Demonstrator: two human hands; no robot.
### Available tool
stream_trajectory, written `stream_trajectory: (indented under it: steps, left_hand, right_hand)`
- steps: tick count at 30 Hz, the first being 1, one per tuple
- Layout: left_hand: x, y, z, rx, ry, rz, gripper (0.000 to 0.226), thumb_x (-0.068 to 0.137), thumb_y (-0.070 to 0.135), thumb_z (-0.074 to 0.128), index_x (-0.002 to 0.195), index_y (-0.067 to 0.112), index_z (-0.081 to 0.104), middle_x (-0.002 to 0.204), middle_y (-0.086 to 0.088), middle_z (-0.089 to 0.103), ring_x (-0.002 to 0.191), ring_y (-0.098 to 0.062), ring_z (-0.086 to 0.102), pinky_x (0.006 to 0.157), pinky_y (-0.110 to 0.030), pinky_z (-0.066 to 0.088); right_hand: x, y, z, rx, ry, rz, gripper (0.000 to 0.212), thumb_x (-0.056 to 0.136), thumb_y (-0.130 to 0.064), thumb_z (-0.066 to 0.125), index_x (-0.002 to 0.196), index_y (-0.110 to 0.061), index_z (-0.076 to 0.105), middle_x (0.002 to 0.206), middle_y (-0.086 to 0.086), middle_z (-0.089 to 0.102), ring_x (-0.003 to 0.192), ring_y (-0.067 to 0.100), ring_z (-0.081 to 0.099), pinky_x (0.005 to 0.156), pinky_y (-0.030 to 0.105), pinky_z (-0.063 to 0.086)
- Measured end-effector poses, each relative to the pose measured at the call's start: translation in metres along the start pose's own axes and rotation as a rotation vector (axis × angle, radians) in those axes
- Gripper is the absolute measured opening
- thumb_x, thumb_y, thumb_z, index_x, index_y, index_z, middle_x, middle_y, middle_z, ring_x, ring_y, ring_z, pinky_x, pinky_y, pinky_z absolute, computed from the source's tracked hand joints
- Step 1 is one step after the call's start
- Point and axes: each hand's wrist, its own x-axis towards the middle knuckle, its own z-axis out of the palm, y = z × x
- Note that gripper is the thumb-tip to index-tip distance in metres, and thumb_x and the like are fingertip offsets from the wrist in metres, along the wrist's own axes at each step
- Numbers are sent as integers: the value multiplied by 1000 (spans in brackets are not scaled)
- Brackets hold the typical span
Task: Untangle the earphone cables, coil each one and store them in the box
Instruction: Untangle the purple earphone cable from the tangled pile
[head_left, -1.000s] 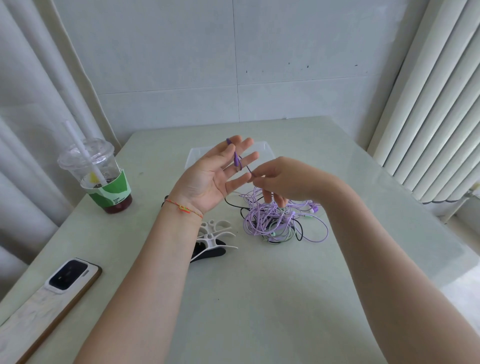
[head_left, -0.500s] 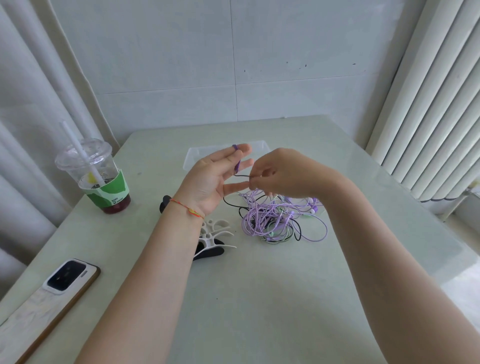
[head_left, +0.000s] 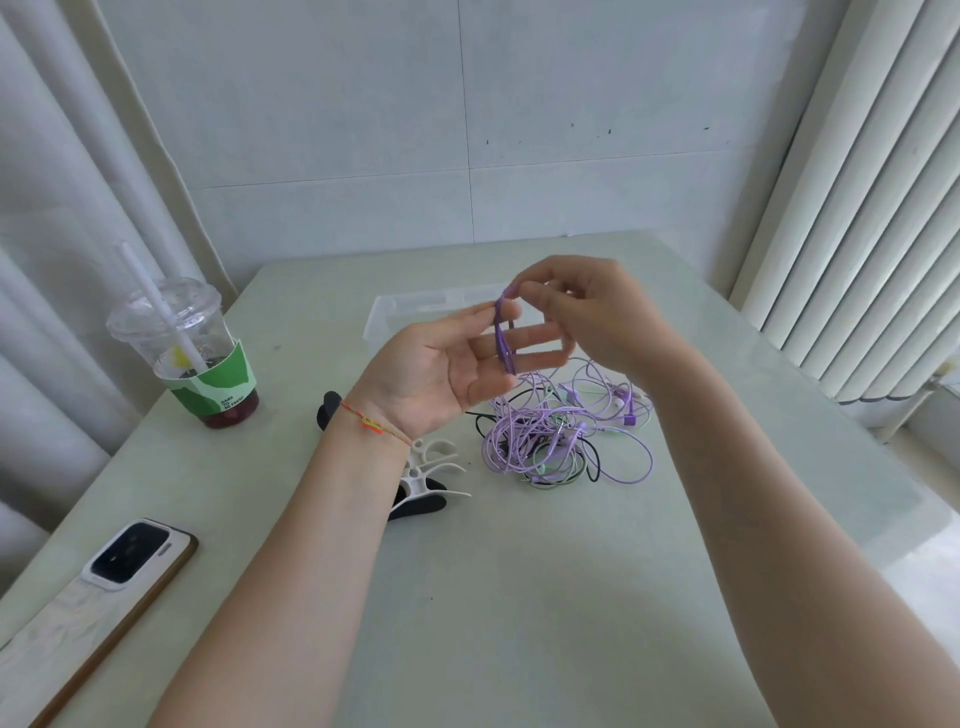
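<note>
Left hand (head_left: 447, 364) raised palm-up above tabletop (head_left: 519, 597), fingers straight and spread; purple cable (head_left: 505, 343) wound round them in several turns. Right hand (head_left: 582, 312) pinches cable at top of coil, thumb and forefinger together. Rest of cable trails into tangle (head_left: 561, 436) of purple, green, black leads on tabletop. Box (head_left: 384, 317) behind hands. Risk: trailing length probably snags in tangle, drags pile, or turns slip off fingertips if pulled hard.

At the left of the frame we see a plastic cup (head_left: 182, 348) with a green sleeve (head_left: 215, 387). Its small dark print is too blurred for us to read.
</note>
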Motion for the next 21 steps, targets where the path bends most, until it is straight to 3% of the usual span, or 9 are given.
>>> stream_trajectory:
  steps: [4, 7, 9, 12, 17, 21]
  left_hand:
    - [-1, 4, -4, -232, -118, 98, 29, 96, 20, 44, 96, 14, 73, 127, -19, 63, 120, -36, 59, 60, -24, 60]
    - [0, 7, -7, -289, -67, 183, 28, 96, 20, 45, 106, 16, 71, 135, -14, 58, 126, -32, 55, 62, -25, 60]
    - [1, 6, -8, -280, -5, 209, 26, 96, 19, 47, 112, 17, 67, 137, -14, 57, 126, -31, 55, 63, -26, 59]
    - [6, 3, -11, -211, 90, 231, 25, 99, 17, 47, 117, 16, 63, 135, -14, 59, 124, -29, 57, 67, -27, 60]
    - [12, -4, -16, 27, 260, 288, 22, 101, 15, 46, 110, 19, 65, 130, -11, 62, 115, -22, 64, 77, -31, 60]
    - [13, -7, -17, 160, 314, 261, 20, 99, 11, 49, 102, 18, 67, 121, -9, 67, 101, -15, 69, 64, -30, 60]
  right_hand:
    - [-2, 4, 2, -83, -140, 56, 40, 93, -9, 49, 69, -35, 67, 49, -8, 51, 39, 10, 40, 47, 25, 39]
    - [-5, 1, 6, -201, -277, 85, 22, 97, -24, 53, 86, -29, 72, 51, -7, 52, 38, 8, 40, 47, 20, 39]
    - [-5, 0, 11, -265, -299, 95, 23, 97, -24, 50, 91, -28, 72, 53, -6, 54, 39, 5, 41, 46, 15, 38]
    - [-6, -4, 16, -379, -320, 102, 26, 96, -23, 47, 85, -26, 70, 57, -7, 56, 44, 0, 46, 47, 16, 37]
    - [-9, -10, 18, -431, -367, 97, 24, 95, -24, 48, 91, -21, 72, 64, -6, 55, 60, 13, 51, 56, 25, 40]
    - [-11, -12, 16, -507, -359, 44, 16, 93, -25, 55, 97, -21, 70, 66, -12, 45, 57, 2, 42, 53, 15, 30]
